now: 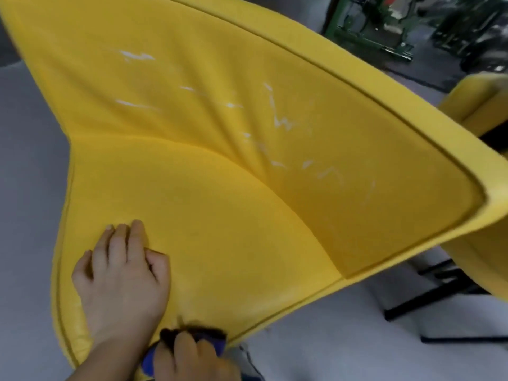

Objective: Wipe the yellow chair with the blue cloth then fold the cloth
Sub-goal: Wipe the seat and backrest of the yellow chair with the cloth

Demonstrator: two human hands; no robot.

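Evidently the wiping step was in hand. The blue cloth (148,362) sat bunched at the front edge of the yellow chair (220,215) seat, gripped by my right hand (189,358) with fingers curled over it. My left hand (121,273) lay on the seat, fingers mostly straight, holding nothing. White marks (283,122) showed on the backrest. I judged the next move required carrying the cloth up to them; folding was not yet begun.
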